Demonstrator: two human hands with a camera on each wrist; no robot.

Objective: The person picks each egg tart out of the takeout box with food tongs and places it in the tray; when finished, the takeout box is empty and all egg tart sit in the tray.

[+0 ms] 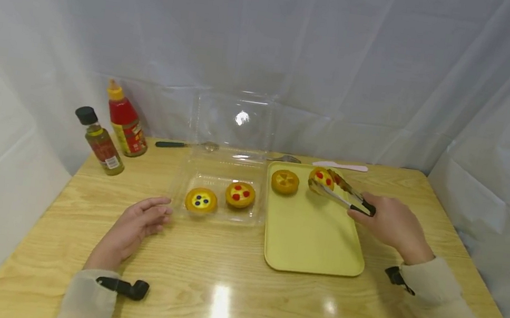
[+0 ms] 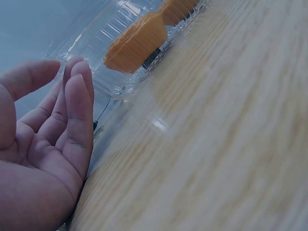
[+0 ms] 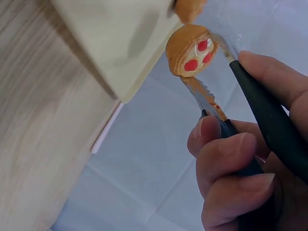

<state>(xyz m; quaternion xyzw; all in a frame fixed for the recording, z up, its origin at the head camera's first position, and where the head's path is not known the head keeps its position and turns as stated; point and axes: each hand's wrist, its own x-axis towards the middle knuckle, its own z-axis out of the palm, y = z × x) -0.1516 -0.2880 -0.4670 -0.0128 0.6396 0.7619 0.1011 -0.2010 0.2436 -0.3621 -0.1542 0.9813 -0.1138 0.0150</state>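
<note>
The hands are well apart. Right of the tray [image 1: 312,240], the right hand [image 1: 392,223] grips tongs [image 3: 262,106], which pinch a red-dotted tart [image 3: 191,52] at the tray's far right corner (whether it touches the tray, I cannot tell). Left of the tray, a box [image 1: 220,171] holds two tarts; farther left, the left hand [image 1: 138,223] is relaxed, fingers loosely extended.

Tongs [image 3: 266,107]: shiny metal tips, matt black plastic-looking handles. Clamshell box [image 1: 228,158]: clear glossy ribbed plastic. Tray [image 1: 312,240]: smooth, plastic-looking, low sheen. Bench [image 1: 184,264]: glossy wood grain. Backdrop [image 1: 325,56]: creased, cloth-like. Tart shells [image 2: 137,44]: matt, finely ridged.
</note>
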